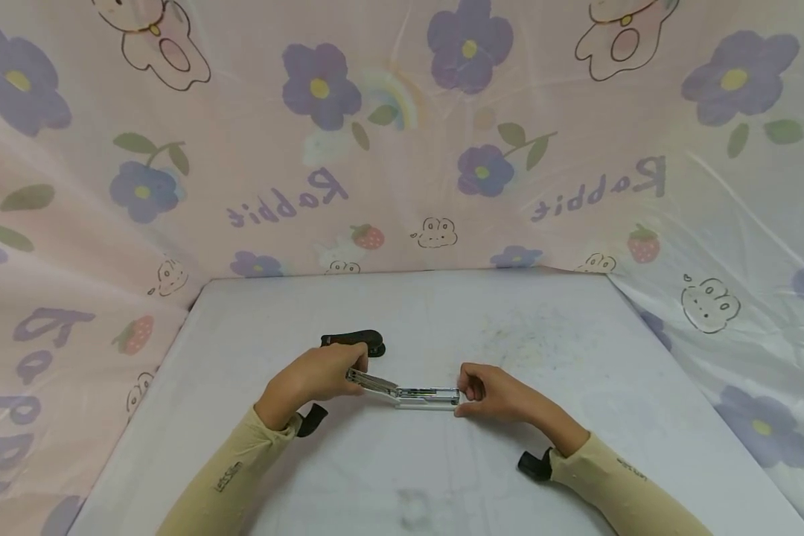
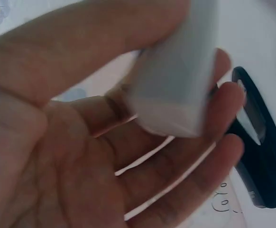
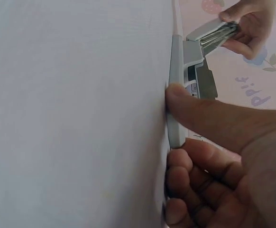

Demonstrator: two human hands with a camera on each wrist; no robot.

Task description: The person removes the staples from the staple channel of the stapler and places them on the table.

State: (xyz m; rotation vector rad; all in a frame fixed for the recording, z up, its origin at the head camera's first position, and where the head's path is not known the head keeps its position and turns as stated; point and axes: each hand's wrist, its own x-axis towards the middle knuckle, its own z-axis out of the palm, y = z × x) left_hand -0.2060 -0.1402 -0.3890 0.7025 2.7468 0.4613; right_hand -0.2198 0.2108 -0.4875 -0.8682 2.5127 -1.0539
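A light grey stapler (image 1: 427, 398) is swung wide open above the middle of the white table, its metal inside facing up. My left hand (image 1: 315, 376) pinches the raised arm between thumb and fingers. From the left wrist, that pale, rounded arm (image 2: 180, 76) shows blurred, with the remaining fingers spread behind it. At the other end, my right hand (image 1: 499, 394) holds the base low over the tabletop. Seen from the right wrist, the thumb (image 3: 180, 95) presses along the base (image 3: 177, 133) while the other fingers curl by its end.
A black stapler (image 1: 355, 341) lies just behind my left hand, partly covered by it. The white table (image 1: 415, 461) reaches back to a pink cloth (image 1: 402, 149) printed with flowers and rabbits, which also hangs at both sides.
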